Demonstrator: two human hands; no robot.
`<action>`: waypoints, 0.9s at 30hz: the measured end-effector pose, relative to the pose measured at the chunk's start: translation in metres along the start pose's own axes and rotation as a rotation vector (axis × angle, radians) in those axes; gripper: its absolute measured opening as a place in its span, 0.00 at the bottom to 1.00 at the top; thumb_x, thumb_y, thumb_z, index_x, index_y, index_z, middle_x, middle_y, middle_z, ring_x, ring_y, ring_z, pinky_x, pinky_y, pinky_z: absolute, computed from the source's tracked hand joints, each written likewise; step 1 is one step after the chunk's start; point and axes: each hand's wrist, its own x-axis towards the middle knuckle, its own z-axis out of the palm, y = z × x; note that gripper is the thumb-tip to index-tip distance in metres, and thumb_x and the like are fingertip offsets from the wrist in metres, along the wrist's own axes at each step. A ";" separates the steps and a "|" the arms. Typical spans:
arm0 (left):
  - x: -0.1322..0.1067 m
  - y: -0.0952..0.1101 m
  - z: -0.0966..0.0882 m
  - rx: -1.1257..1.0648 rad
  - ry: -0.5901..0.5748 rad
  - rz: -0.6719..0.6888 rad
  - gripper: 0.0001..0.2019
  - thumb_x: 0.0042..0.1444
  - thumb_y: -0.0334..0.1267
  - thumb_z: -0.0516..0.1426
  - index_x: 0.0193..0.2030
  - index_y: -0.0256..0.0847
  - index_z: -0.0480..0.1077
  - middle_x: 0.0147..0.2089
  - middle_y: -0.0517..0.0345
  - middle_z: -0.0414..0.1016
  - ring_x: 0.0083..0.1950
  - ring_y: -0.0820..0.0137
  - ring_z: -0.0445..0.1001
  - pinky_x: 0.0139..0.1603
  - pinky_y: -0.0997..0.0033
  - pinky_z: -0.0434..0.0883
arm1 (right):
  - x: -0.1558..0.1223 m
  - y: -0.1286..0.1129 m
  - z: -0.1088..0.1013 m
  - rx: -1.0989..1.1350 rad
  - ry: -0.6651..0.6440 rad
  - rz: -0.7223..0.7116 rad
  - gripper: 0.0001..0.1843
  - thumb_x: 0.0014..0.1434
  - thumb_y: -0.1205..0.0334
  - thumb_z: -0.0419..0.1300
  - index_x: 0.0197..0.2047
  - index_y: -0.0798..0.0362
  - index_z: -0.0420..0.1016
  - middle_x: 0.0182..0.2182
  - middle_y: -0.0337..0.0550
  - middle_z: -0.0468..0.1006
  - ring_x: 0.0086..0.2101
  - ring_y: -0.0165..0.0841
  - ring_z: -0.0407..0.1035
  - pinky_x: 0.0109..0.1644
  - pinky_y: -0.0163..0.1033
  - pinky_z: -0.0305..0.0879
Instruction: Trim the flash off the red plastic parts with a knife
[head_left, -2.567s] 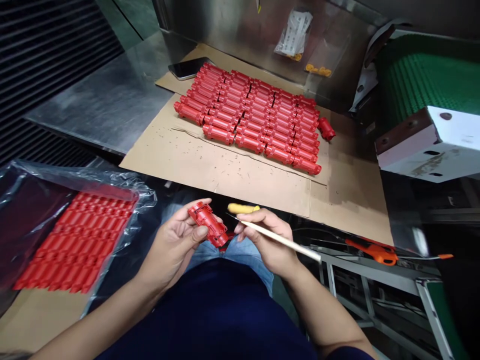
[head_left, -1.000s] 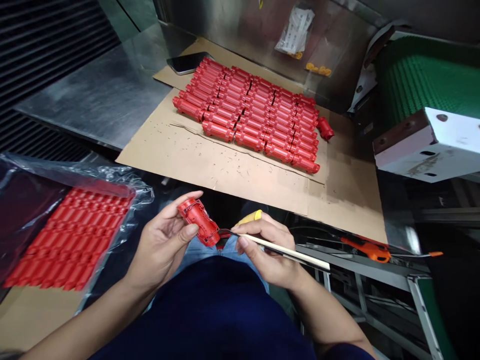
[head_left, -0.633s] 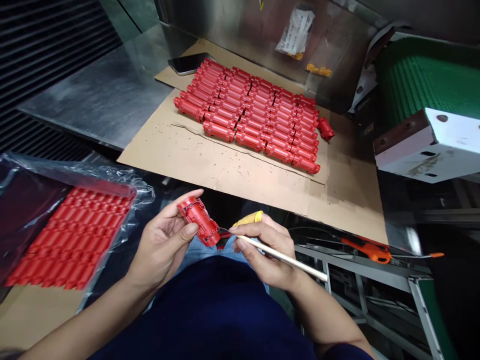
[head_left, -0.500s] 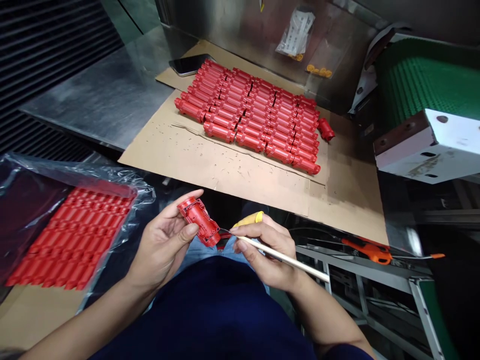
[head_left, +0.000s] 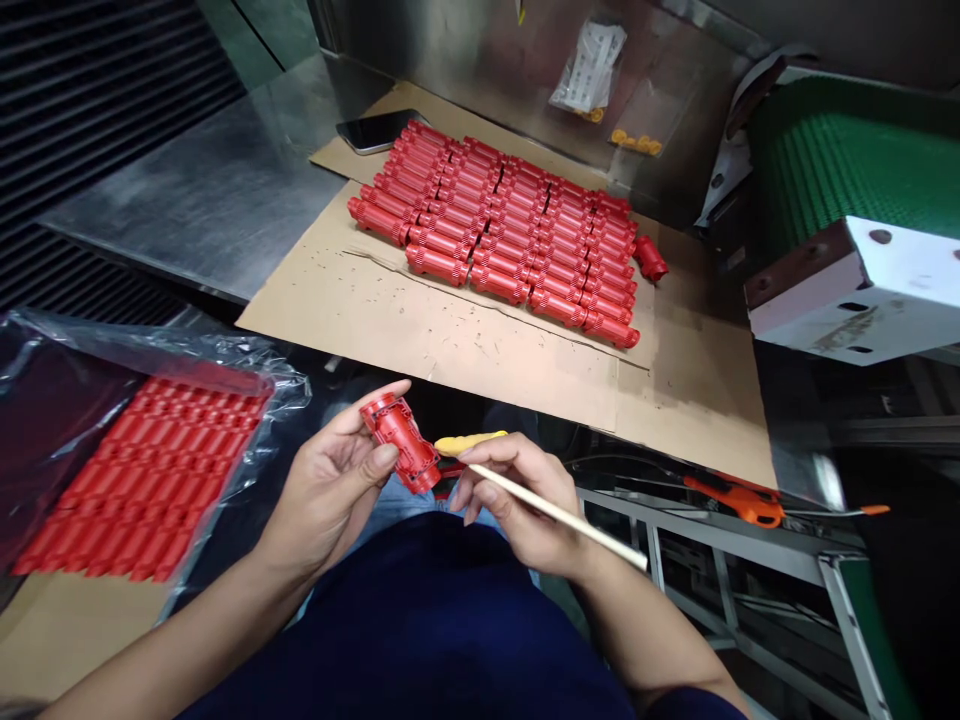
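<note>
The left hand [head_left: 330, 490] fingers close round a red plastic part [head_left: 400, 455], above the lap – near the cardboard [head_left: 420, 330] w/ more red parts [head_left: 510, 235]. The right hand [head_left: 517, 490] grips a thin stick [head_left: 562, 515] & a yellow tool [head_left: 469, 442].

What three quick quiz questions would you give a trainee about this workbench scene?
1. True or false: the left hand holds a red part.
2. Fill in: the right hand grips a thin, pale ___.
3. The phone lies: A) beside the rows of red parts on the cardboard; B) in the left hand; C) in the right hand.
Key: 1 true; 2 stick; 3 A.
</note>
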 end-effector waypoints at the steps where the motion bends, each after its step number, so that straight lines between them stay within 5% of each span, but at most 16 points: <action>1: 0.000 0.000 0.000 0.001 -0.005 -0.006 0.32 0.60 0.37 0.74 0.71 0.47 0.78 0.48 0.51 0.81 0.45 0.70 0.78 0.48 0.77 0.80 | 0.001 0.001 0.001 0.077 0.020 0.016 0.12 0.77 0.55 0.65 0.60 0.48 0.77 0.38 0.44 0.87 0.32 0.34 0.83 0.36 0.41 0.81; 12: -0.005 -0.007 -0.008 0.184 -0.065 0.101 0.36 0.62 0.34 0.73 0.76 0.53 0.73 0.55 0.53 0.83 0.53 0.67 0.79 0.59 0.75 0.78 | 0.021 0.001 0.005 0.603 0.122 0.249 0.15 0.72 0.49 0.71 0.52 0.52 0.80 0.28 0.38 0.83 0.23 0.26 0.72 0.27 0.30 0.70; 15: -0.007 -0.008 -0.010 0.253 -0.050 0.146 0.37 0.62 0.33 0.72 0.77 0.54 0.72 0.59 0.53 0.83 0.58 0.62 0.81 0.63 0.70 0.78 | 0.025 0.002 0.008 0.700 0.178 0.326 0.17 0.67 0.48 0.74 0.48 0.53 0.81 0.32 0.41 0.83 0.26 0.25 0.68 0.26 0.28 0.67; 20: -0.008 -0.008 -0.007 0.285 -0.029 0.179 0.37 0.60 0.35 0.73 0.76 0.53 0.73 0.59 0.53 0.84 0.56 0.58 0.82 0.62 0.66 0.80 | 0.024 0.012 0.012 0.801 0.091 0.354 0.18 0.67 0.48 0.74 0.49 0.51 0.78 0.33 0.41 0.82 0.22 0.24 0.57 0.19 0.26 0.55; 22: -0.007 -0.008 -0.006 0.264 -0.015 0.164 0.38 0.60 0.35 0.74 0.76 0.52 0.74 0.59 0.53 0.84 0.56 0.58 0.82 0.62 0.66 0.80 | 0.018 0.016 0.009 0.809 -0.049 0.321 0.18 0.70 0.45 0.70 0.49 0.51 0.78 0.28 0.39 0.81 0.19 0.24 0.58 0.17 0.26 0.54; 25: -0.004 -0.007 -0.005 0.179 0.007 0.134 0.35 0.60 0.35 0.74 0.74 0.52 0.76 0.57 0.54 0.84 0.55 0.61 0.82 0.61 0.70 0.80 | 0.010 0.013 0.000 0.578 -0.367 0.115 0.22 0.70 0.39 0.68 0.46 0.52 0.81 0.25 0.41 0.82 0.20 0.30 0.70 0.21 0.32 0.68; 27: -0.002 -0.006 -0.004 0.096 0.021 0.105 0.32 0.60 0.35 0.73 0.71 0.50 0.78 0.55 0.55 0.84 0.53 0.65 0.83 0.59 0.73 0.80 | 0.007 0.006 -0.007 0.214 -0.312 -0.088 0.18 0.70 0.45 0.71 0.46 0.53 0.85 0.31 0.47 0.86 0.29 0.36 0.80 0.34 0.39 0.80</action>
